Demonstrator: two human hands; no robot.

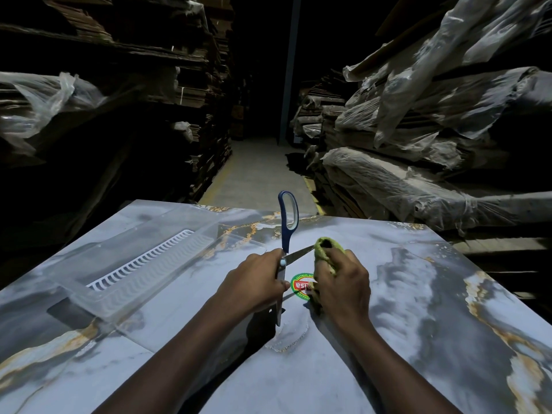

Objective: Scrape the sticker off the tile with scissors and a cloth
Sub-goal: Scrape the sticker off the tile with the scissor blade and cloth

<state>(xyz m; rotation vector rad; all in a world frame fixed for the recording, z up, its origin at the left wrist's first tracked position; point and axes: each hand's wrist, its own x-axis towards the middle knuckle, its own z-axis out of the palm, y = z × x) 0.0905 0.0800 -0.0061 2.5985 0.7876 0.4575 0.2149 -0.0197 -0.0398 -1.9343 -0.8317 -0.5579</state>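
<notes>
Sticker (pixel 300 285): round, green rim, red centre, lying flat on the tile (pixel 418 294) mid-slab, between the two hands.

Left hand (pixel 254 282): grip curled round the scissors (pixel 285 234) near the pivot. The blades are spread, one pointing back toward us just left of the sticker, the other toward the cloth (pixel 324 248).

Right hand (pixel 340 282): grip bunched round the cloth, resting on the sticker's right edge and hiding part of it.

We judge scraping barely begun, as we see no lifted edge. The next move calls for one blade laid low under the rim, with the cloth hand drawn aside first.

Room: the clear tray (pixel 77 294) sits well apart to the left. There is bare tile to the right and toward us. The tile's far edge lies beyond the scissor handle, with floor past it.
</notes>
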